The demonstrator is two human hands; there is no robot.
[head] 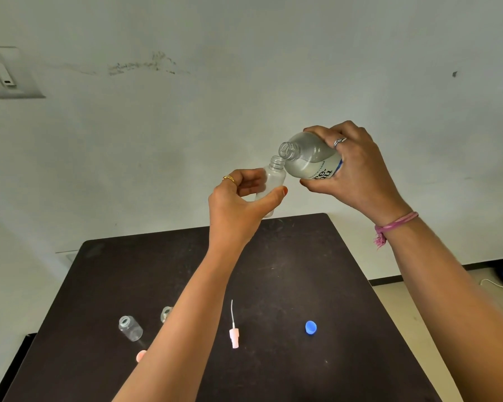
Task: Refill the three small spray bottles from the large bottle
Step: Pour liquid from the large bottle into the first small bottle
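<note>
My left hand [238, 201] holds a small frosted spray bottle [274, 175] upright, uncapped, above the far edge of the dark table [302, 271]. My right hand [357, 169] grips the large clear bottle [308, 159], tilted on its side with its open mouth touching the small bottle's neck. Liquid lies in the large bottle's lower half. Two more small clear bottles stand open on the table: one [130, 327] at the left, the other [166, 313] partly hidden behind my left forearm.
A pink spray head with its dip tube [233, 333] lies mid-table. A blue cap [310, 327] sits to its right. A pink piece [141, 355] shows beside my left forearm. A wall stands right behind the table, and floor shows at the right.
</note>
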